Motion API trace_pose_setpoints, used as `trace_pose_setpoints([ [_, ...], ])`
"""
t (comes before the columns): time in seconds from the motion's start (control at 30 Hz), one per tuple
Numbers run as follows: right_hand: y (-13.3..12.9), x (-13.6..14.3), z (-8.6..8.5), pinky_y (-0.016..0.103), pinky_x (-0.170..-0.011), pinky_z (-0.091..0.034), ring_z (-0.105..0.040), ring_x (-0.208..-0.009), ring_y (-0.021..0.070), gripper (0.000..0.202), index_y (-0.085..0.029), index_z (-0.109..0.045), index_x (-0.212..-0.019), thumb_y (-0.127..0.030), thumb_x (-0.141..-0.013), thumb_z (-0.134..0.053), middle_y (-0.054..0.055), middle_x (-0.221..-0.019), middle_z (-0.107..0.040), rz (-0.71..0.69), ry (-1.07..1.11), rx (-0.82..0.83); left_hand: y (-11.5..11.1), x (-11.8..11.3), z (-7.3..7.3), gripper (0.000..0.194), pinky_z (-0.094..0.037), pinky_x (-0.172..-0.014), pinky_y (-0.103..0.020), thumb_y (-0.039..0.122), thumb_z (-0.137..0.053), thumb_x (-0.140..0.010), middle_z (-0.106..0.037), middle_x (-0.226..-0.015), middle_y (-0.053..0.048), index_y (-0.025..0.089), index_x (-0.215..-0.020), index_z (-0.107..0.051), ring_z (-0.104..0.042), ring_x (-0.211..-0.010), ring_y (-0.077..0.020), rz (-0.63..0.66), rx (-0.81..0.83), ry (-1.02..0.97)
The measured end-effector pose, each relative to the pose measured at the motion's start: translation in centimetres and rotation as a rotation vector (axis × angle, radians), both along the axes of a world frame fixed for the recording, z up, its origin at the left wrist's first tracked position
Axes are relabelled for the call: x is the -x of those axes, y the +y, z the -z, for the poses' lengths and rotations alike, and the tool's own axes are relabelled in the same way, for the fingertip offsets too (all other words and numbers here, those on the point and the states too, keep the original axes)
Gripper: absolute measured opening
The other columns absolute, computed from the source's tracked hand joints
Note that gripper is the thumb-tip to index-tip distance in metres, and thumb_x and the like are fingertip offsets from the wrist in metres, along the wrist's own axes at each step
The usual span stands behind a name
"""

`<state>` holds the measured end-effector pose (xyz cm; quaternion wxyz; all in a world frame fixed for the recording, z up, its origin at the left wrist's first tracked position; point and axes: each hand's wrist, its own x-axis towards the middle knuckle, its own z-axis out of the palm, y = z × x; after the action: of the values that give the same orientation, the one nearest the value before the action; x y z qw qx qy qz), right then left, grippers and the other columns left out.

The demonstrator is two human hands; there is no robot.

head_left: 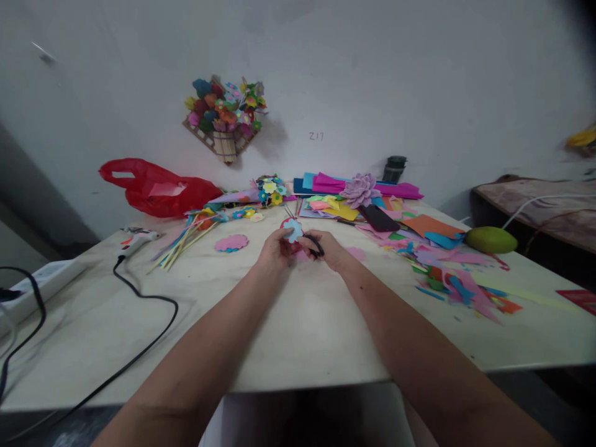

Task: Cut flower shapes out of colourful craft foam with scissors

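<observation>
My left hand (275, 248) pinches a light blue scalloped paper flower (292, 230) with red paper behind it, above the middle of the white table (316, 335). In my right hand (325, 248) are black-handled scissors (316, 246), their blades pointing away and up beside the flower. Pink paper pieces lie on the table just under and beside both hands. To the left of my left hand rests a stack of pink scalloped shapes (231, 243) with blue edges showing beneath.
At the left are a red plastic bag (172, 192), paper flowers on sticks (179, 245), a glue gun (135, 241) with a black cord and a power strip (41, 288). Paper scraps (465, 288), a phone (378, 218) and a green fruit (491, 239) lie right.
</observation>
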<state>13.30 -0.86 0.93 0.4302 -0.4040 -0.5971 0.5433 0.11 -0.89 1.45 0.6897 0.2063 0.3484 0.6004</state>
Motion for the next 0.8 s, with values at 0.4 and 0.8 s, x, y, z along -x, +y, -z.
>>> trace_pose_setpoints([
  [0.4, 0.23, -0.52, 0.12, 0.021, -0.039, -0.026, -0.040, -0.040, 0.0073, 0.038, -0.018, -0.054, -0.066, -0.049, -0.061, -0.075, -0.005, -0.046, -0.049, -0.047, -0.028, -0.028, 0.17, 0.08, 0.01, 0.027, -0.054, -0.050, -0.022, 0.003, -0.058, -0.068, -0.066, -0.067, -0.003, 0.014, -0.093, -0.061, -0.062, -0.051, -0.0135, -0.032, -0.046, -0.025],
  [0.8, 0.61, -0.99, 0.47, 0.022, -0.039, -0.023, -0.039, -0.041, 0.0067, 0.040, -0.017, -0.057, -0.068, -0.051, -0.060, -0.076, -0.005, -0.048, -0.049, -0.051, -0.036, -0.046, 0.49, 0.28, 0.26, 0.028, -0.054, -0.053, -0.023, 0.002, -0.057, -0.069, -0.069, -0.073, -0.007, 0.013, -0.095, -0.063, -0.065, -0.057, -0.0156, -0.035, -0.072, 0.006],
])
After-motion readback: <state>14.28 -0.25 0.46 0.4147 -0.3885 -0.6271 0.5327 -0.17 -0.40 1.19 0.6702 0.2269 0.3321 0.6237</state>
